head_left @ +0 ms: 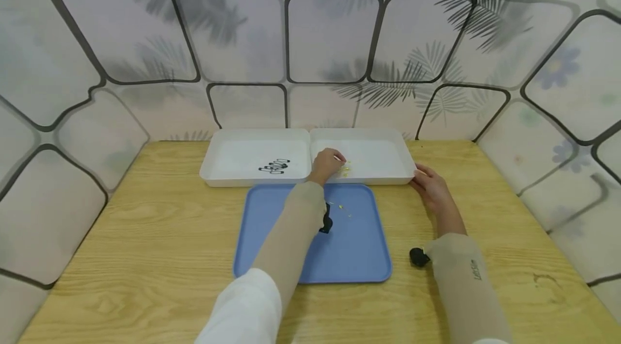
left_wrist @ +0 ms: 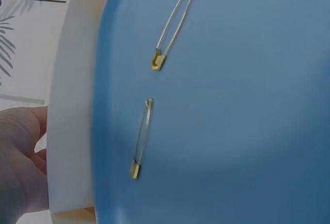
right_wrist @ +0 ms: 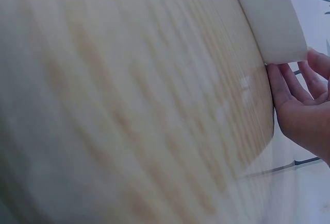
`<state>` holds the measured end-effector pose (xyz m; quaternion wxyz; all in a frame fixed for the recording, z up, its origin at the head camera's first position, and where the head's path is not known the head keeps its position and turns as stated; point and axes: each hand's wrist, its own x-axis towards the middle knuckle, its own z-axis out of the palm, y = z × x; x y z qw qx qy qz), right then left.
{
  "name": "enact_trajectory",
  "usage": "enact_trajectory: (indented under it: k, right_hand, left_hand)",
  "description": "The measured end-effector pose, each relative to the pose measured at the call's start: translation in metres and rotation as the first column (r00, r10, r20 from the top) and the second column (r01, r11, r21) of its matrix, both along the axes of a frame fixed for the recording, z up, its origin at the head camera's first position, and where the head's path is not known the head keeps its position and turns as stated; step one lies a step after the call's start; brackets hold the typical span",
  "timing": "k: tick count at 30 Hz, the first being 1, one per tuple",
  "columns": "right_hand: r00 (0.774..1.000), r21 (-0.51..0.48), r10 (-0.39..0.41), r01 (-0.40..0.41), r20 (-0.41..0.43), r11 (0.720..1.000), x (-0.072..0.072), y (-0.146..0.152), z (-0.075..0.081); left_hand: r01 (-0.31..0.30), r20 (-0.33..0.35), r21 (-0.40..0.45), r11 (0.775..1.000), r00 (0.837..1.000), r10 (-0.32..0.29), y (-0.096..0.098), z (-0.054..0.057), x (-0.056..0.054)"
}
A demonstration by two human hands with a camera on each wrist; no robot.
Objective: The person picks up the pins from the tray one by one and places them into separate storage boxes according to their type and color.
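Observation:
My left hand [head_left: 328, 165] reaches into the right-hand white tray [head_left: 373, 152], its fingers down beside a few gold safety pins [head_left: 345, 170]. In the left wrist view the tray's wall hides those fingertips, so I cannot tell whether they pinch a pin. At the same tray's near right corner, my right hand [head_left: 432, 186] holds on, thumb up by the rim and fingers low against the side [right_wrist: 289, 87]. Two gold safety pins, an upper one [left_wrist: 174, 28] and a lower one [left_wrist: 142, 139], lie on the blue tray [head_left: 354, 258] under my left forearm.
Beside it on the left stands another white tray [head_left: 242, 152] with a pile of black safety pins [head_left: 275, 166]. Both white trays sit edge to edge near the patterned wall [head_left: 330, 36], behind the blue tray. Everything rests on a wood-grain table [head_left: 160, 236].

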<state>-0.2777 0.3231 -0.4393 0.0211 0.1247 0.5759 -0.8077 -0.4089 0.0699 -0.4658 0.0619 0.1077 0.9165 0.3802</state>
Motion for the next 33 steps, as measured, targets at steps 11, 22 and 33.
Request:
enact_trajectory:
  k: [11, 22, 33]
  right_hand:
    - [1.0, 0.025, -0.004, 0.003, 0.03, 1.0, -0.003, -0.005, 0.003]
    - [0.999, 0.037, 0.005, -0.007, 0.046, 0.999, 0.0, -0.007, 0.003]
    - [1.0, -0.001, 0.003, -0.003, 0.017, 1.0, 0.001, -0.001, 0.002]
  left_hand:
    - [-0.023, -0.072, -0.15, 0.988, 0.997, 0.013, -0.01, 0.029, 0.035]
    - [0.009, -0.123, -0.072, 0.997, 0.992, -0.018, -0.015, 0.043, 0.043]
    - [0.144, -0.194, 0.072, 0.987, 0.973, -0.128, -0.027, 0.073, 0.079]
